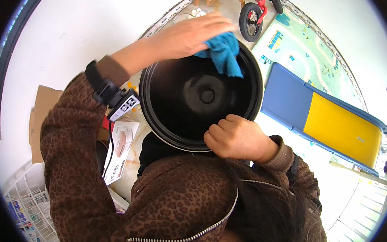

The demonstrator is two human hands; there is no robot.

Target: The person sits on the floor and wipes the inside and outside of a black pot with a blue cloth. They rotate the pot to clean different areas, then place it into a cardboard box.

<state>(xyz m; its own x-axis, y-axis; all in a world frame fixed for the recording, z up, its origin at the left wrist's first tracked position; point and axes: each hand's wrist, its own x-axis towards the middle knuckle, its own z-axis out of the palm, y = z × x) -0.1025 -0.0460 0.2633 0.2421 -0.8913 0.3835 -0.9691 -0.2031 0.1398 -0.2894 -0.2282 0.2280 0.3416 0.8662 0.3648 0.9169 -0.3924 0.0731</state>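
A blue cloth [225, 53] hangs bunched from my left hand [198, 34], which is slightly blurred. The hand is over the far rim of a deep round container [171, 96] with a glossy black inside. The cloth's loose end drapes down over the container's inner wall. At the near right side, my right hand [237, 137] has its fingers curled over the container's rim. The container stands close against my body, and its floor shows a raised ring in the middle.
Left of me are a cardboard box [45, 125] and a white printed box [122, 146], with a white wire basket [32, 204] lower down. To the right lies a blue-and-yellow toy slide [342, 130]. A red balance bike [252, 21] and a play mat [300, 54] are beyond.
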